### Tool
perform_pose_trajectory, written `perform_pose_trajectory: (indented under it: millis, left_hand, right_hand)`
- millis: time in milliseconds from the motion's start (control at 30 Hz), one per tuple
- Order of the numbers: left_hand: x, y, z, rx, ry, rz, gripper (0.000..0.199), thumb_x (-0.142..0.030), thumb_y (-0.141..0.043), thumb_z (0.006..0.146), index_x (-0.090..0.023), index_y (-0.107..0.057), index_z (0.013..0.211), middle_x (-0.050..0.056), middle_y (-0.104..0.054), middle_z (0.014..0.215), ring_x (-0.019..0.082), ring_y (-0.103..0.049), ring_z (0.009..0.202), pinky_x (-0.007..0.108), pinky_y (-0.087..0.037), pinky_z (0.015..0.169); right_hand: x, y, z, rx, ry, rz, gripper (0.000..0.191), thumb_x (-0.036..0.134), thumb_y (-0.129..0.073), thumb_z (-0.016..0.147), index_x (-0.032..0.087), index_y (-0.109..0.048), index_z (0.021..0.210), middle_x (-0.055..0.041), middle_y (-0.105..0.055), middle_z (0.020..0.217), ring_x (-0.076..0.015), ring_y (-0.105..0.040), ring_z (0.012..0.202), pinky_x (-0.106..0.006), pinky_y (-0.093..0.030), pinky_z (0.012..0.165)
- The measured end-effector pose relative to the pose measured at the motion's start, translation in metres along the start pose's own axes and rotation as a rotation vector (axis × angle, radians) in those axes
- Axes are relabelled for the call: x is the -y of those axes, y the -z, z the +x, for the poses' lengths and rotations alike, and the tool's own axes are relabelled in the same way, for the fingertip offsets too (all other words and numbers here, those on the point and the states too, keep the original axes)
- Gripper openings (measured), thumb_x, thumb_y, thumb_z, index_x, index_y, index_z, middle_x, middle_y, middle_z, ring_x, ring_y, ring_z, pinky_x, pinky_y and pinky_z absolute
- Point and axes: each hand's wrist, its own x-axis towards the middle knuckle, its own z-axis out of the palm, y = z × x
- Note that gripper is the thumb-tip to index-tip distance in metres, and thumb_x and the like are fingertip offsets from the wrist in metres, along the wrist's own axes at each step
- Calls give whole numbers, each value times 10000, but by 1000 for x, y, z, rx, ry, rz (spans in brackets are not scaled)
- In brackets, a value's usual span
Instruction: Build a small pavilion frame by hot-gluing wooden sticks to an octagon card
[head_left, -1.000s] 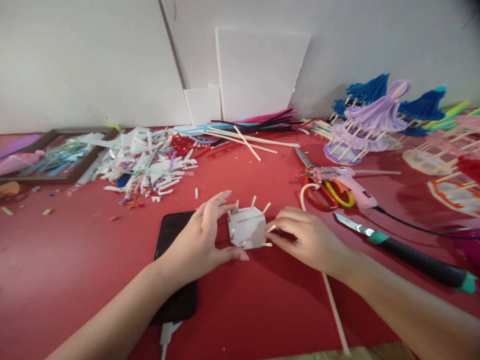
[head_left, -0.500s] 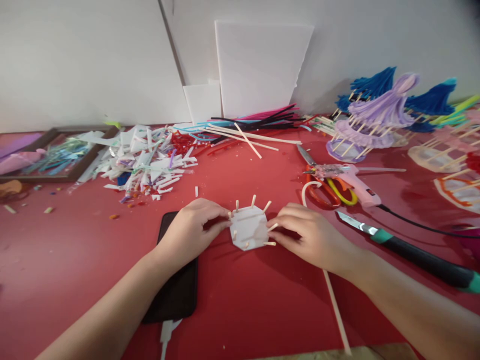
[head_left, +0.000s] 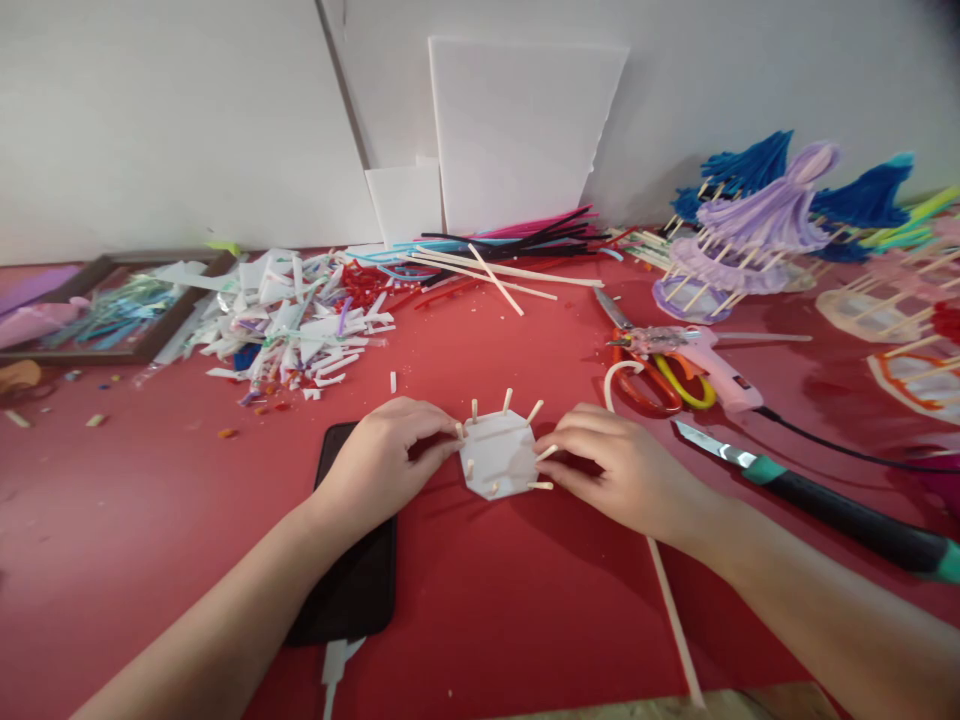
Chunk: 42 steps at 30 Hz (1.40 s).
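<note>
Between my hands lies a small white octagonal foam board (head_left: 499,462), with several short wooden sticks (head_left: 507,402) standing up around its edge. The fingertips of my left hand (head_left: 401,450) are closed at its left edge, by a stick there. On the opposite side, my right hand (head_left: 615,465) pinches the right edge where another stick (head_left: 547,453) leans outward. A cream pipe cleaner (head_left: 667,600) with a hooked top passes under my right hand. Beneath my left wrist is a black phone (head_left: 356,590) with a white cable plugged in.
To the right lie a pink glue gun (head_left: 720,370), scissors (head_left: 649,385) and a utility knife (head_left: 840,510), blade bare. Behind them stand pipe-cleaner carousel-like models (head_left: 765,230). White scraps (head_left: 292,315) are heaped at back left; loose sticks (head_left: 517,268) and pipe cleaners (head_left: 540,238) lie behind.
</note>
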Motion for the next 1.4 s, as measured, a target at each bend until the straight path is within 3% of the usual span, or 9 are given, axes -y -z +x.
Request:
perform_pose_trajectory:
  millis: [167, 367, 533, 967, 1167, 1267, 1400]
  left_hand:
    - [0, 1, 0, 22, 9, -3, 105, -182, -586, 828, -168, -689, 840, 40, -718, 864, 169, -635, 834, 285, -490, 778]
    - [0, 1, -4, 26, -44, -29, 106, -170, -590, 824, -167, -695, 842, 47, -723, 866, 172, -634, 857, 285, -493, 795]
    - [1, 1, -3, 47, -56, -30, 110, -212, -590, 836, -173, -692, 851, 50, -722, 864, 178, -632, 857, 296, -494, 794]
    - [-2, 0, -2, 39, -22, -25, 121, -235, -583, 834, -190, -696, 845, 65, -719, 860, 200, -636, 862, 324, -504, 787]
    - [-5, 2, -1, 29, -48, -16, 113, -238, -576, 837, -186, -674, 861, 74, -703, 959, 196, -636, 904, 329, -496, 829]
    - [-7, 4, -2, -44, 26, -93, 93, -231, -574, 833, -176, -647, 854, 87, -683, 1035, 191, -640, 930, 322, -499, 838]
    - [-7, 2, -3, -122, 259, -410, 155, -315, -597, 827, -173, -625, 882, 103, -666, 1110, 209, -650, 960, 319, -531, 801]
  right_hand:
    - [-2, 5, -3, 5, 22, 24, 144, 141, -536, 812, 181, -645, 896, -50, -644, 828, -174, -563, 779, -324, -471, 703]
    - [5, 16, 0, -246, 21, 36, 144, 130, -506, 786, 172, -614, 871, -41, -624, 740, -167, -564, 694, -330, -482, 662]
    - [5, 4, 7, -200, 47, -48, 88, 231, -602, 837, 163, -624, 891, -50, -669, 819, -165, -595, 775, -312, -490, 719]
    - [1, -6, 9, -181, -1, -34, 101, 201, -567, 860, 184, -610, 770, -32, -623, 729, -166, -548, 749, -302, -455, 672]
    - [-6, -1, 4, -91, -29, -9, 86, 240, -581, 852, 205, -614, 923, -40, -641, 913, -181, -553, 880, -335, -444, 811]
    - [-6, 6, 1, -145, -82, -31, 219, 184, -587, 809, 194, -587, 1028, -59, -617, 990, -194, -552, 950, -350, -438, 868]
    - [-11, 13, -2, -295, -158, -148, 123, 159, -526, 793, 188, -573, 903, -57, -599, 841, -201, -565, 825, -348, -461, 775]
